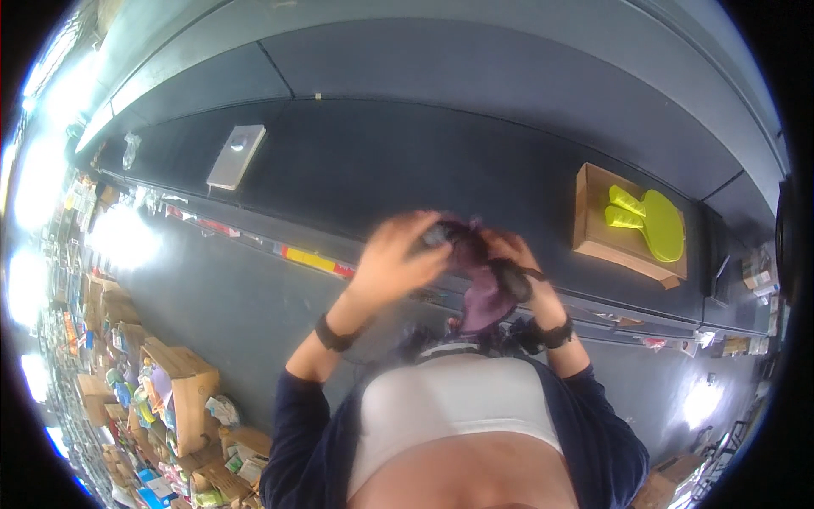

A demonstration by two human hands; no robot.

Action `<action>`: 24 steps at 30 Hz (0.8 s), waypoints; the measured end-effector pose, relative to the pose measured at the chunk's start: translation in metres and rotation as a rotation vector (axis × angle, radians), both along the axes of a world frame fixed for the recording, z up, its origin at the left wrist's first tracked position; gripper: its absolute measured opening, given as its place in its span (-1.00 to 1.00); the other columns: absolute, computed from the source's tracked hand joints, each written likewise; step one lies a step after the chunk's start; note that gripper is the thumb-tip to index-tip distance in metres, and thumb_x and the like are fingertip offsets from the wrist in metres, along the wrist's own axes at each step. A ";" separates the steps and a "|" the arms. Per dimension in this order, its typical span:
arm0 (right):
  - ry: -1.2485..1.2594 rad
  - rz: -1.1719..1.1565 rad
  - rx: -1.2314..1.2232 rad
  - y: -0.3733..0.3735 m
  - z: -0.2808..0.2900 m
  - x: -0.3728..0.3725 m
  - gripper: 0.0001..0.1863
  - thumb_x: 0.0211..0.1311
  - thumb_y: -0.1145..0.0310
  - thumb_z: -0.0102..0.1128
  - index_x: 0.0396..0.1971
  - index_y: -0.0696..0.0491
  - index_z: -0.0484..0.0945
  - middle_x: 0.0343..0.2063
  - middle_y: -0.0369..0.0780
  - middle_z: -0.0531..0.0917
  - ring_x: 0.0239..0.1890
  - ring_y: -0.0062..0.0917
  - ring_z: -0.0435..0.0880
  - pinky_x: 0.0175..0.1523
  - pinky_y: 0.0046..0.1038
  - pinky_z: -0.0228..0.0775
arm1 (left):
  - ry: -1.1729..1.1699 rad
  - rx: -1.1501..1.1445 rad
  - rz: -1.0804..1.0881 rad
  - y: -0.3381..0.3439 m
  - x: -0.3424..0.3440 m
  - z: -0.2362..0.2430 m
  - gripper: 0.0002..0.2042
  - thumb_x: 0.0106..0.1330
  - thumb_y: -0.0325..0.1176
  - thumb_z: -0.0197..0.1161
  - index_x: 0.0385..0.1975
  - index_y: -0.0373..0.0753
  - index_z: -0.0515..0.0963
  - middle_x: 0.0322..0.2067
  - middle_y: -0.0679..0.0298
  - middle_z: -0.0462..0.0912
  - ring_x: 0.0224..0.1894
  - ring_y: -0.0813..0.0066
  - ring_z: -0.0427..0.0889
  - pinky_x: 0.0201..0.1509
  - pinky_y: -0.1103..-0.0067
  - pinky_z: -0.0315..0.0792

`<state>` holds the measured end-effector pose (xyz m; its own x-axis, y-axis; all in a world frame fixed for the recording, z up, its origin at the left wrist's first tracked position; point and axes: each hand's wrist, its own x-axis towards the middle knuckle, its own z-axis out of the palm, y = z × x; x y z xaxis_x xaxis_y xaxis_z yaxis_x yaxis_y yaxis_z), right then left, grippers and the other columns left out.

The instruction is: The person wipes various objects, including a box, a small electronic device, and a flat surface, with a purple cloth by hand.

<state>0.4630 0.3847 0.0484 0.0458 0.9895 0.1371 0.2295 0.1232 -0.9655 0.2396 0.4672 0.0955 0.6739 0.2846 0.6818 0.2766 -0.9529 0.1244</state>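
A limp purple cloth item (487,299) with dark, padded-looking parts hangs between my hands, in front of my white top. Its exact kind is hard to make out because of blur. My left hand (397,259) curls its fingers round the dark end on the left. On the other side, my right hand (519,259) grips the cloth from behind, with some fingers hidden by it. Each wrist wears a black band. The item is held up near the front edge of the dark table (407,161).
On the table's right stands an open cardboard box (585,212) with yellow-green paddles (661,225) in it. A grey flat book-like thing (236,157) lies at the left, with a small clear plastic thing (131,150) beyond it. Cardboard boxes (195,403) of mixed goods fill the lower left floor.
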 end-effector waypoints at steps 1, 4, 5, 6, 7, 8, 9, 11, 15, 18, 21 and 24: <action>0.122 -0.069 -0.114 0.010 0.010 0.006 -0.66 0.14 0.37 0.11 -0.05 0.08 0.40 -0.18 -0.15 0.47 -0.11 -0.49 0.44 -0.01 -0.53 0.28 | 0.043 0.019 0.149 0.007 -0.006 0.002 -0.69 -0.06 -0.36 0.29 -0.23 -0.07 0.51 0.01 0.14 0.35 -0.05 0.16 0.43 -0.05 0.34 0.37; -0.170 -0.275 0.170 0.020 0.037 0.008 -0.75 0.21 0.34 0.07 -0.19 0.15 0.36 -0.40 -0.19 0.48 -0.31 -0.61 0.44 -0.16 -0.57 0.27 | 0.188 -0.049 0.371 0.049 -0.040 -0.015 -0.76 0.02 -0.35 0.24 -0.26 -0.09 0.49 -0.02 0.20 0.36 -0.10 0.14 0.43 -0.08 0.34 0.38; -0.253 -0.304 0.195 0.022 0.053 0.004 -0.72 0.21 0.32 0.06 -0.17 0.14 0.30 -0.36 -0.11 0.49 -0.29 -0.46 0.52 -0.15 -0.52 0.29 | 0.224 -0.088 0.393 0.065 -0.055 -0.022 -0.77 0.04 -0.35 0.23 -0.26 -0.10 0.48 -0.03 0.21 0.37 -0.11 0.15 0.44 -0.09 0.35 0.39; -0.404 -0.325 0.153 0.027 0.061 0.005 -0.67 0.21 0.32 0.03 -0.10 0.16 0.26 -0.28 -0.01 0.51 -0.22 -0.19 0.53 -0.11 -0.40 0.33 | 0.259 -0.129 0.411 0.080 -0.065 -0.030 -0.78 0.06 -0.35 0.22 -0.26 -0.11 0.47 -0.05 0.22 0.37 -0.12 0.16 0.44 -0.11 0.35 0.40; -0.583 -0.353 0.170 0.035 0.054 0.012 -0.64 0.20 0.32 0.01 -0.07 0.19 0.25 -0.23 0.02 0.50 -0.18 -0.11 0.50 -0.09 -0.33 0.33 | 0.293 -0.144 0.459 0.091 -0.070 -0.030 -0.79 0.09 -0.34 0.21 -0.26 -0.11 0.46 -0.07 0.22 0.37 -0.12 0.20 0.44 -0.10 0.36 0.40; -0.762 -0.376 0.183 0.044 0.045 0.021 -0.61 0.19 0.31 -0.01 -0.05 0.21 0.23 -0.18 0.06 0.49 -0.15 -0.03 0.47 -0.06 -0.25 0.33 | 0.327 -0.111 0.462 0.099 -0.075 -0.029 -0.80 0.10 -0.33 0.20 -0.26 -0.10 0.46 -0.07 0.22 0.37 -0.12 0.20 0.44 -0.09 0.37 0.39; -0.867 -0.353 0.088 0.055 0.042 0.029 -0.54 0.19 0.30 -0.04 0.02 0.25 0.19 -0.09 0.07 0.44 -0.06 -0.06 0.44 0.03 -0.23 0.29 | 0.364 -0.075 0.464 0.109 -0.080 -0.027 -0.80 0.11 -0.33 0.19 -0.25 -0.10 0.46 -0.07 0.22 0.37 -0.12 0.20 0.45 -0.08 0.38 0.39; -1.018 -0.299 -0.003 0.074 0.023 0.045 -0.38 0.14 0.18 0.03 0.12 0.22 0.13 0.05 0.08 0.32 0.12 -0.12 0.29 0.18 -0.24 0.14 | 0.430 -0.042 0.459 0.127 -0.093 -0.025 -0.83 0.16 -0.32 0.15 -0.25 -0.10 0.46 -0.04 0.22 0.36 -0.09 0.19 0.44 -0.05 0.37 0.38; -1.041 -0.157 -0.280 0.139 0.014 0.065 -0.22 0.07 -0.03 0.05 0.19 0.16 0.12 0.19 0.07 0.15 0.25 -0.17 0.12 0.28 -0.25 -0.02 | 0.395 -0.220 0.387 0.172 -0.124 -0.026 -0.80 0.21 -0.30 0.10 -0.17 -0.10 0.45 0.06 0.18 0.31 0.02 0.14 0.37 0.01 0.32 0.34; -0.939 -0.081 -0.261 0.198 0.009 0.075 -0.21 0.08 -0.08 0.03 0.17 0.19 0.14 0.18 0.06 0.18 0.27 -0.21 0.09 0.29 -0.42 -0.05 | 0.368 -0.237 0.373 0.196 -0.143 -0.032 -0.73 0.24 -0.31 0.05 -0.06 -0.09 0.42 0.10 0.16 0.29 0.11 0.15 0.30 0.10 0.31 0.26; -1.077 -0.179 -0.512 0.236 0.014 0.014 -0.26 0.18 -0.05 -0.06 0.23 0.12 0.06 0.24 0.00 0.08 0.33 -0.32 -0.04 0.34 -0.46 -0.18 | 0.337 -0.006 0.505 0.189 -0.147 -0.042 -0.64 0.26 -0.35 0.00 0.09 -0.05 0.33 0.11 0.15 0.31 0.19 0.20 0.23 0.23 0.32 0.11; -1.134 -0.070 -0.208 0.264 0.007 -0.022 -0.41 0.17 0.06 -0.03 0.11 0.13 0.25 0.07 -0.02 0.33 0.20 -0.29 0.21 0.24 -0.37 0.04 | 0.320 -0.094 0.351 0.165 -0.133 -0.041 -0.63 0.27 -0.35 -0.03 0.11 -0.06 0.30 0.14 0.14 0.27 0.20 0.19 0.21 0.26 0.33 0.09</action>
